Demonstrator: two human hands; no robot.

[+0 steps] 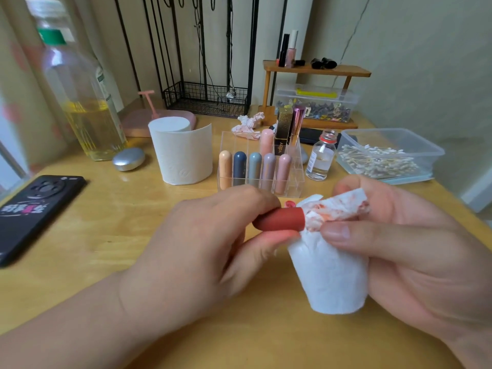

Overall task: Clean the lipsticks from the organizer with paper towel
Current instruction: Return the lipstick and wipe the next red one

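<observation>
Here the left hand (202, 251) is pinching the red lipstick (279, 219) steady, so right hand (399, 246) fingers (338, 233) are pressing the paper towel (327, 275) around its end.

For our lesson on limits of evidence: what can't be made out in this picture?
Head view:
End of the brick-red lipstick tube: under the stained white paper towel.
The black phone: cut off by left edge.
Label of the small clear glass bottle: too small.
The tall clear bottle of yellow liquid: blurred.
</observation>
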